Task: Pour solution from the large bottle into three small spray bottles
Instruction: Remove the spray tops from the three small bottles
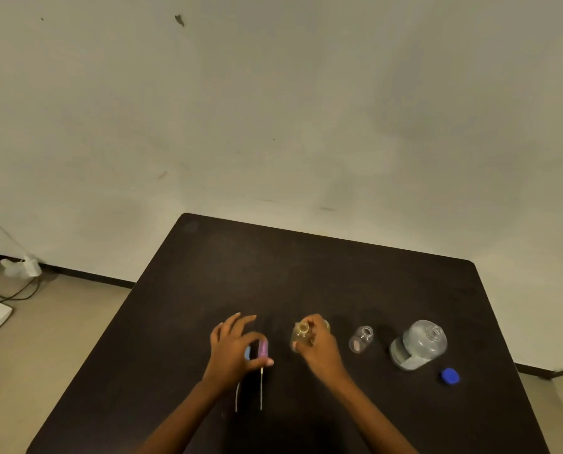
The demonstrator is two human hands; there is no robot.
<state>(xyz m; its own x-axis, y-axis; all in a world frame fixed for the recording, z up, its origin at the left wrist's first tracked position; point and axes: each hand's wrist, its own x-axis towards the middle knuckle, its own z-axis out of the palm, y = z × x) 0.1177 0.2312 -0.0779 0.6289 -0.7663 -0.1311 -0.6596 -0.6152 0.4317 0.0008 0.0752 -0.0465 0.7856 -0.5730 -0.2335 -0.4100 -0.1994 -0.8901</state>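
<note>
Large bottle [419, 344]: stood uncapped on the table [306, 273], mouth open. A blue cap [450, 376] is laid just beside it, on its near right. A clear bottle [361, 339] is set just left of it, also open.

Further left of the large bottle, a yellowish bottle [301, 337] is gripped by the right hand [319, 347], with the fingers curled round it and the mouth uncovered.

Furthest left, a purple sprayer [263, 348] is pinched between the thumb and a finger of the left hand [232, 345], the other fingers spread. Its tube [261, 393] is trailed toward the near edge. A blue sprayer [247, 353] is half hidden under that hand.
</note>
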